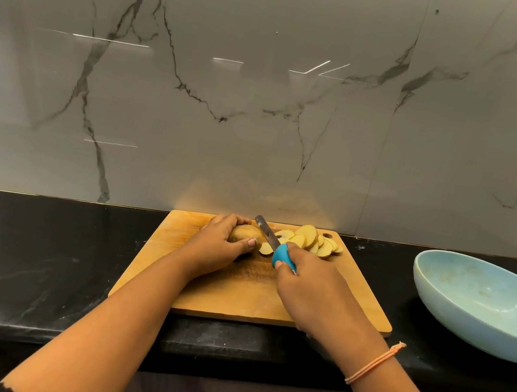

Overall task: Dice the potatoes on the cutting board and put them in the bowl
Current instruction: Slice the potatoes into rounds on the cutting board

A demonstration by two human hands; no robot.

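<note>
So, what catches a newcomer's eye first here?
On the wooden cutting board, the left hand holds a potato while the right hand grips a blue-handled knife beside it. Potato slices lie at the board's far right, and a light blue bowl sits on the black counter further right.

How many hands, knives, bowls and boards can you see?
Hands: 2, left hand holding the potato, right hand
Knives: 1, the knife in the right hand
Bowls: 1, the blue bowl
Boards: 1, the cutting board
Total: 5

Wooden cutting board point(319, 295), glossy marble wall point(267, 94)
</note>
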